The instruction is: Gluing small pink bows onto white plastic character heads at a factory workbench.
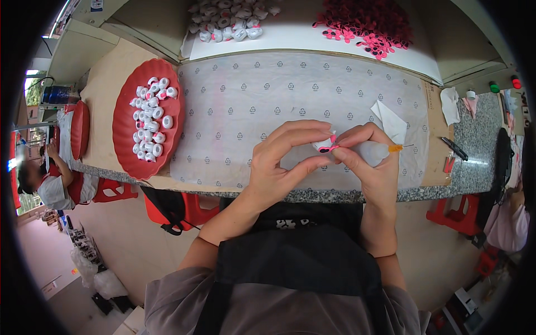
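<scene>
Above the sheet-covered worktop, my left hand (273,164) pinches a small white piece (322,144) between thumb and fingers. A pink part with a black oval (326,149) lies against this piece, and the thumb and forefinger of my right hand (375,173) close on its right end. Tucked in the same right hand is a translucent squeeze bottle (372,153). Its orange needle tip (395,148) points right, away from the piece. My fingers partly cover the small parts, so I cannot tell how firmly they are joined.
A red scalloped tray (125,125) at the left bears several white pieces (148,120). White pieces (231,17) and pink parts (368,28) are heaped on the back shelf. Folded white paper (392,124) and a black pen-like tool (455,148) lie right. Another person (50,184) sits far left.
</scene>
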Motion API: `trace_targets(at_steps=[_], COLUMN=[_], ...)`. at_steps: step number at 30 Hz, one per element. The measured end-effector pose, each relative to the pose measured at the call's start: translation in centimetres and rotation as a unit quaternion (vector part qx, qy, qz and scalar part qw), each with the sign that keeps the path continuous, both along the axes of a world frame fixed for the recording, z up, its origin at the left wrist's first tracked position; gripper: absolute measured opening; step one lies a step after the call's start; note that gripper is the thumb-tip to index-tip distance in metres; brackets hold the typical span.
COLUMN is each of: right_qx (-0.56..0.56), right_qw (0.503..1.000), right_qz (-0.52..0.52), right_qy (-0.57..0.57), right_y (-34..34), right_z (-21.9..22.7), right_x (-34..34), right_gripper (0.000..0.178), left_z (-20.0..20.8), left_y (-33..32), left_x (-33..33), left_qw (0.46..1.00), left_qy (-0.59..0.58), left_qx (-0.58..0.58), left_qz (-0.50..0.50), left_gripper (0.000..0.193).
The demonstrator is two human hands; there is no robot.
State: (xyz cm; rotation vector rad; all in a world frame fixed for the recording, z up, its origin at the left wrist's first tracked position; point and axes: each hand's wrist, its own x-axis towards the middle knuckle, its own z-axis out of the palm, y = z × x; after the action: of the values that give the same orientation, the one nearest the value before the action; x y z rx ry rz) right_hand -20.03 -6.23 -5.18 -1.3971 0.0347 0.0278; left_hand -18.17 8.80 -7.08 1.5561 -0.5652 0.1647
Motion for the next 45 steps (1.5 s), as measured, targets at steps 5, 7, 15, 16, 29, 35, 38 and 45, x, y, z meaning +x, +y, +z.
trace_targets(at_steps=[5, 7, 15, 16, 29, 35, 38, 45], right_qx=[-0.038, 0.007, -0.033, -0.034, 0.016, 0.062, 0.074, 0.031], right_qw=[0.999, 0.997, 0.993, 0.993, 0.998, 0.998, 0.997, 0.999], right_qz=[-0.025, -0.036, 0.028, 0.029, -0.006, -0.014, -0.003, -0.010], right_qy=[-0.024, -0.062, -0.105, -0.105, -0.067, -0.028, -0.012, -0.033], right_y=[0.8, 0.9, 2.1, 2.1, 2.3, 2.8, 2.7, 2.6], right_z=[-0.9, -1.4, -0.4, -0.4, -1.0, -1.4, -1.0, -0.9], right_x=[-0.2, -0.4, -0.3, -0.4, -1.2, -1.3, -1.2, -1.2], right_gripper=[0.018, 0.032, 0.036, 0.036, 0.029, 0.029, 0.029, 0.029], left_z=[0.1, 0.4, -0.3, -0.3, -0.4, -0.7, -0.4, -0.1], left_y=[0.4, 0.6, 1.2, 1.2, 1.0, 1.1, 0.9, 1.1], left_x=[-0.3, -0.3, -0.8, -0.9, -1.1, -1.3, -1.4, -1.2], left_qw=[0.979, 0.964, 0.960, 0.960, 0.977, 0.978, 0.977, 0.963], left_qy=[0.148, 0.191, 0.191, 0.191, 0.142, 0.142, 0.145, 0.183], left_qx=[-0.130, -0.173, -0.179, -0.181, -0.137, -0.142, -0.151, -0.175], left_qz=[-0.047, -0.069, -0.098, -0.098, -0.079, -0.060, -0.046, -0.091], left_gripper=[0.026, 0.026, 0.028, 0.028, 0.023, 0.020, 0.020, 0.022])
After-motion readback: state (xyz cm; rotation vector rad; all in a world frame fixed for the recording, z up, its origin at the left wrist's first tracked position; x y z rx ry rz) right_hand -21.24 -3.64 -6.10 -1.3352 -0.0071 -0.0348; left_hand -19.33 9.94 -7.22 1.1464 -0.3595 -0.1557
